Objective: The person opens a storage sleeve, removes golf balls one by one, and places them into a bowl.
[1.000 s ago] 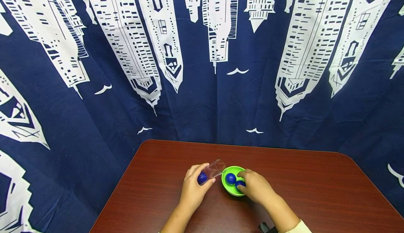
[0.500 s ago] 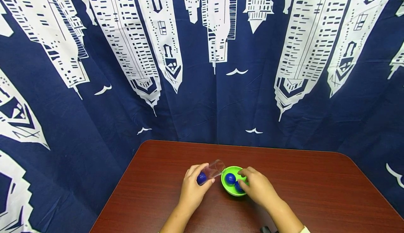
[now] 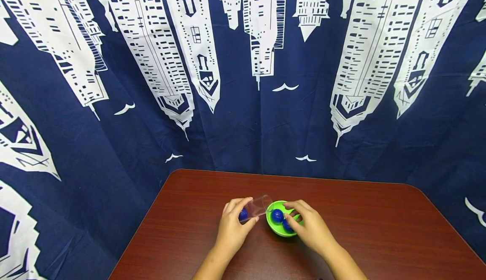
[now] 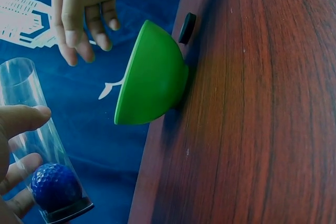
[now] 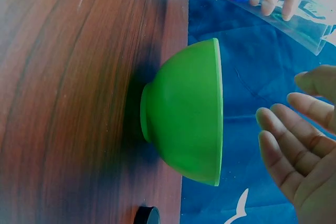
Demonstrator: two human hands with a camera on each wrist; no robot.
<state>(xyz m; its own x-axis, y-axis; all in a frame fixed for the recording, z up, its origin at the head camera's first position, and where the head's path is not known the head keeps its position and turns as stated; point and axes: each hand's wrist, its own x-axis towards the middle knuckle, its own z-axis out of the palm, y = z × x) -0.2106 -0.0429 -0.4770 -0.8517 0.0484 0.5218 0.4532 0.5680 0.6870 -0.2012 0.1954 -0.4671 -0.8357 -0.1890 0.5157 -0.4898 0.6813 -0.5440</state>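
Observation:
My left hand (image 3: pixel 231 229) grips a clear tube (image 3: pixel 260 205), tilted with its mouth towards the bowl. Inside the tube's lower end lies a blue golf ball (image 4: pixel 55 187), against a black end cap (image 4: pixel 68 211). The green bowl (image 3: pixel 279 232) stands on the table and holds two blue balls (image 3: pixel 277 216), partly covered by my right hand in the head view. Just above the bowl's rim hovers my right hand (image 3: pixel 310 228), fingers loosely bent; in the right wrist view they are apart from the bowl and hold nothing.
A small black round cap (image 5: pixel 147 215) lies on the table beside the bowl, visible in both wrist views. The brown wooden table (image 3: pixel 364 212) ends at a dark blue curtain (image 3: pixel 235 145) with white building prints.
My right hand has drawn its fingers back from the nearer ball in the bowl and lifted slightly. The tube in my left hand has tipped a little flatter.

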